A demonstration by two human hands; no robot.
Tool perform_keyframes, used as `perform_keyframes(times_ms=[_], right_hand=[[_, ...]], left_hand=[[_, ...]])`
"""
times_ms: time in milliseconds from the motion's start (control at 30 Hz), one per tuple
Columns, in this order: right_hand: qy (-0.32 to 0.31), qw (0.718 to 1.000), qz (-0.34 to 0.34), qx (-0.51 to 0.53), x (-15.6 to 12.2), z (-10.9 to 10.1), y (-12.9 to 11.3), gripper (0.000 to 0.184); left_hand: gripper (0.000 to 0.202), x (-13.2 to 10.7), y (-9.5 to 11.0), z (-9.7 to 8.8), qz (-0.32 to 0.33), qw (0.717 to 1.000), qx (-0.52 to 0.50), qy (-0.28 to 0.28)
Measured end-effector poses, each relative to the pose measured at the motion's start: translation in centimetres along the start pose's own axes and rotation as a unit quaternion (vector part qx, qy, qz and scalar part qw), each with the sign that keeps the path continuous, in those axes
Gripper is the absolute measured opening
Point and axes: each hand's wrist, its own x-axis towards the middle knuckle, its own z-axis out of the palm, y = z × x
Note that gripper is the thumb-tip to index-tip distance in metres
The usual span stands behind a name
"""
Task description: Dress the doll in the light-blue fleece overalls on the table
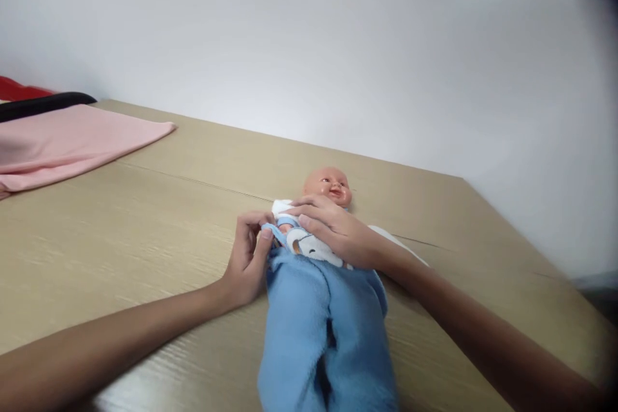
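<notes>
A baby doll (329, 185) lies on its back on the wooden table (145, 238), head toward the wall. A blue fleece garment (318, 328) covers its body and legs. My left hand (248, 257) pinches the garment's blue edge at the doll's shoulder, fingers closed on the fabric. My right hand (333, 228) rests across the doll's chest, its fingers pressing on the garment's top and a white patch there. A bit of white cloth (281, 206) shows under the doll's neck.
A folded pink cloth (67, 141) lies at the table's far left, with a black object (43, 103) and something red behind it. A white partition wall (338, 58) runs along the table's back and right side.
</notes>
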Motion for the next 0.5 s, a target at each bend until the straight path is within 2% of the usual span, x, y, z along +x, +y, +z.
perform_keyframes(times_ms=[100, 200, 267, 400, 500], right_hand=[[0.005, 1.0, 0.0, 0.007, -0.4, 0.3, -0.3, 0.049], [0.038, 0.998, -0.022, 0.038, -0.8, 0.7, -0.5, 0.045], [0.055, 0.997, -0.019, 0.056, -1.2, 0.9, -0.6, 0.043], [0.065, 0.996, -0.002, 0.061, -1.8, 1.1, 0.1, 0.04], [0.095, 0.988, 0.042, 0.111, -1.8, 1.5, 1.4, 0.032]], left_hand=[[0.035, 0.6, 0.8, 0.1, -0.064, 0.998, 0.017, 0.003], [0.038, 1.7, 1.5, 0.1, -0.094, 0.995, 0.042, -0.007], [0.04, 2.4, 1.7, 0.0, -0.123, 0.991, 0.056, 0.004], [0.05, 3.0, 1.1, 0.0, -0.202, 0.978, 0.037, 0.022], [0.055, 3.0, 0.1, -0.3, -0.223, 0.974, 0.01, 0.034]])
